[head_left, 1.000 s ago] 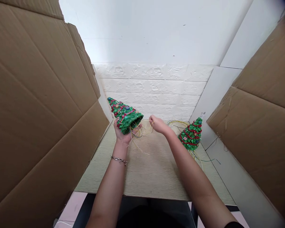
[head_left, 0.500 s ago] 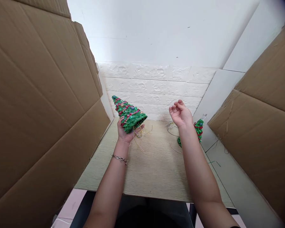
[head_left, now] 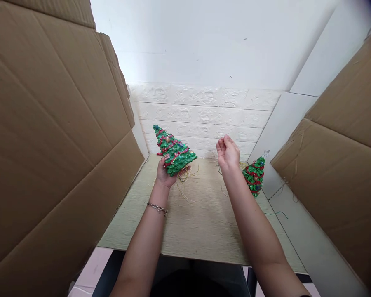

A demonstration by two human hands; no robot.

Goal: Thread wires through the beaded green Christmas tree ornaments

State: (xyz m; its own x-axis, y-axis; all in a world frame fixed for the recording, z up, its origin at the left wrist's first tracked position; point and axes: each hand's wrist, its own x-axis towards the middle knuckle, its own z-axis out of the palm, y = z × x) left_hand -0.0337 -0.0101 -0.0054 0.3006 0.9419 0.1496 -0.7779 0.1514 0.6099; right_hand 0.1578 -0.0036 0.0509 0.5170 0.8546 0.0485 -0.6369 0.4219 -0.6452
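Observation:
My left hand (head_left: 167,175) is wrapped round a small green decorated Christmas tree (head_left: 176,154), holding it tilted above the table with its top pointing up and left. Thin yellow and white wires (head_left: 185,181) trail out below its base. To the right, my right hand (head_left: 228,153) is raised with its fingertips pinched together. A tiny yellowish bit shows between them; the thin wire seen there a moment ago is mostly hidden now. A second small Christmas tree (head_left: 254,177) with a clear star on top stands beyond my right forearm, partly covered by it.
Loose wires lie near the second tree, and a green wire (head_left: 280,213) rests at the right edge of the wooden table (head_left: 200,222). Cardboard walls rise at left (head_left: 58,123) and right (head_left: 336,156). A white brick-patterned wall (head_left: 191,97) closes off the back.
The held tree has shifted right and turned so its hollow underside no longer shows. My right hand has moved slightly left and down, uncovering more of the second tree.

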